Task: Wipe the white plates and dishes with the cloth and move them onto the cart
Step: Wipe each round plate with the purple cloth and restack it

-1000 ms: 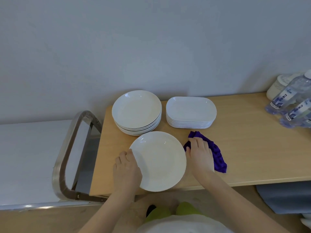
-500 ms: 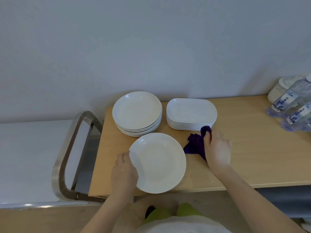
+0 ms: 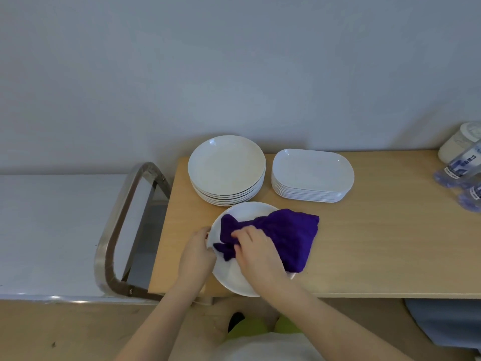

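A single white round plate (image 3: 234, 278) lies near the front edge of the wooden table (image 3: 377, 243). A purple cloth (image 3: 286, 235) is spread over its top and right side. My right hand (image 3: 256, 254) holds the cloth down on the plate. My left hand (image 3: 196, 252) grips the plate's left rim. Behind them stand a stack of round white plates (image 3: 226, 169) and a stack of oblong white dishes (image 3: 312, 174). The cart (image 3: 52, 230), with a white top and a metal handle (image 3: 114, 230), stands to the left of the table.
Plastic water bottles (image 3: 460, 168) and a white container (image 3: 458, 142) sit at the table's far right. A grey wall runs behind. The floor and my legs show below the table edge.
My right hand picked up the purple cloth from the table right of the plate and brought it left onto the plate. My left hand stayed on the plate's rim.
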`<state>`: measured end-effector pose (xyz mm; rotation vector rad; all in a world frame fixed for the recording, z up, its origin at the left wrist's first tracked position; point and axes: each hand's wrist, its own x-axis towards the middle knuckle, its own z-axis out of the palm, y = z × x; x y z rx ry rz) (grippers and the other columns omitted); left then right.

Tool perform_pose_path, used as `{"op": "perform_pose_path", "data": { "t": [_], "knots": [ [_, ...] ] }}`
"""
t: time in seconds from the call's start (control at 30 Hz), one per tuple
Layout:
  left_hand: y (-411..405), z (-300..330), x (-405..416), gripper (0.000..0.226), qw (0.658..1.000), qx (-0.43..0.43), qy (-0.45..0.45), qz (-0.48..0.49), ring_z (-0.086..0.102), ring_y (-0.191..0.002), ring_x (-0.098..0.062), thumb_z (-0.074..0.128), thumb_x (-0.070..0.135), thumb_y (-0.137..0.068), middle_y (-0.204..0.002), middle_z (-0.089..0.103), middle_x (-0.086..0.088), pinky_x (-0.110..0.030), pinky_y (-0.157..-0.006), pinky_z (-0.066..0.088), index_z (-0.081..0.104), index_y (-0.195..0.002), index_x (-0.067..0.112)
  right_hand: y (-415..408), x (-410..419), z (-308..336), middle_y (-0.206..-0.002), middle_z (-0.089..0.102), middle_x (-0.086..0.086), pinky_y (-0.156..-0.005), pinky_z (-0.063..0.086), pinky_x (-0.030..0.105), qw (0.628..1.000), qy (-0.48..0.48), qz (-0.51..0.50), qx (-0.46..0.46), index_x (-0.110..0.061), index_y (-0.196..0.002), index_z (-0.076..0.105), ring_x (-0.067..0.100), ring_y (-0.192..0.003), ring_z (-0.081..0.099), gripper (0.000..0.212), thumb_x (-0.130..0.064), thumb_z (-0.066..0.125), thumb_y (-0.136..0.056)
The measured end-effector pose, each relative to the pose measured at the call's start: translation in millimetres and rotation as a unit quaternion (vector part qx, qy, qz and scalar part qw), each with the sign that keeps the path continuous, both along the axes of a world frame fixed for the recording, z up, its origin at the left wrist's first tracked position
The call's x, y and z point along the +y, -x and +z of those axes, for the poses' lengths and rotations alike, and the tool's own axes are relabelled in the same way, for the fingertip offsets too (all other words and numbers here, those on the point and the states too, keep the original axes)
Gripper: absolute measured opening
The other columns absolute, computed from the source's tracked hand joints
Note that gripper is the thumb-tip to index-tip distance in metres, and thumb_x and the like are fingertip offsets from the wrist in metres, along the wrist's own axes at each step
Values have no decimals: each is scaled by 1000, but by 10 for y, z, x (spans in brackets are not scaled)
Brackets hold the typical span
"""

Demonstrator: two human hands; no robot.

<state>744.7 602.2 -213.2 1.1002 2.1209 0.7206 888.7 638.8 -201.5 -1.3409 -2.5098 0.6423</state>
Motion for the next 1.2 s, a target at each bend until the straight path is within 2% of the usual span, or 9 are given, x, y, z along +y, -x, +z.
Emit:
{"op": "perform_pose_path", "data": {
  "t": [0.2,0.3,0.37,0.43,0.53,0.63,0.87,1.03,1.2],
  "knots": [
    [5,-14,3,42,1000,-9,0,12,59,-88,-15,58,16,-86,-111,53,7,-25,-64,51,51,-127,24,-134,-131,-280,-158,13,-2,-114,9,54,982,11,7,-187,-36,-148,16,22,-145,10,57,-44,38,-97],
    [10,-23,-5,41,1000,-9,-7,13,57,-85,-10,58,16,-85,-111,53,8,-24,-64,50,52,-125,25,-224,-144,-208,-150,38,1,-108,28,56,983,2,-5,-183,-32,-139,42,25,-138,34,53,-44,55,-89],
    [-1,-43,-14,40,1000,-6,-14,15,53,-81,-3,58,16,-86,-109,52,10,-20,-61,45,53,-124,26,-299,-150,-179,-126,62,11,-88,51,53,980,-31,-49,-189,-18,-116,67,33,-115,59,56,-42,80,-67],
    [-14,-70,-22,40,1000,-7,-19,21,49,-79,2,60,17,-86,-103,47,15,-16,-58,40,52,-124,28,-356,-133,-205,-119,64,22,-81,56,47,977,-34,-94,-187,-6,-112,69,37,-107,63,66,-40,87,-58],
    [-15,-90,-17,41,999,-17,-20,31,47,-80,4,63,18,-85,-103,46,17,-15,-57,38,52,-123,30,-284,-41,-294,-150,31,23,-110,33,43,972,-20,-120,-198,-4,-145,32,34,-138,33,76,-50,54,-89],
    [10,-102,-4,43,999,-35,-17,36,49,-82,3,61,12,-85,-110,50,15,-17,-60,41,52,-124,30,-78,119,-356,-158,12,14,-118,12,41,979,-2,-128,-156,-8,-151,9,28,-145,12,72,-51,30,-97],
    [92,-84,-30,43,996,-77,-29,24,52,-104,-10,55,6,-91,-118,51,12,-28,-83,49,51,-129,27,265,202,-438,-160,2,-1,-118,1,36,995,3,-24,-94,-20,-152,9,14,-147,3,69,-52,30,-95],
    [112,-92,-37,35,993,-108,-49,27,55,-96,-8,56,7,-91,-114,57,6,-16,-74,45,55,-118,29,248,164,-472,-160,7,-5,-116,-2,34,991,-27,79,-107,-24,-151,16,12,-146,7,68,-48,37,-92],
    [115,-82,-21,39,996,-84,-34,24,49,-101,-7,56,7,-89,-121,55,6,-20,-79,44,55,-125,22,129,316,-395,-158,18,-4,-114,11,53,979,-70,77,-174,-24,-149,27,23,-145,17,62,-46,38,-92]
  ]
}}
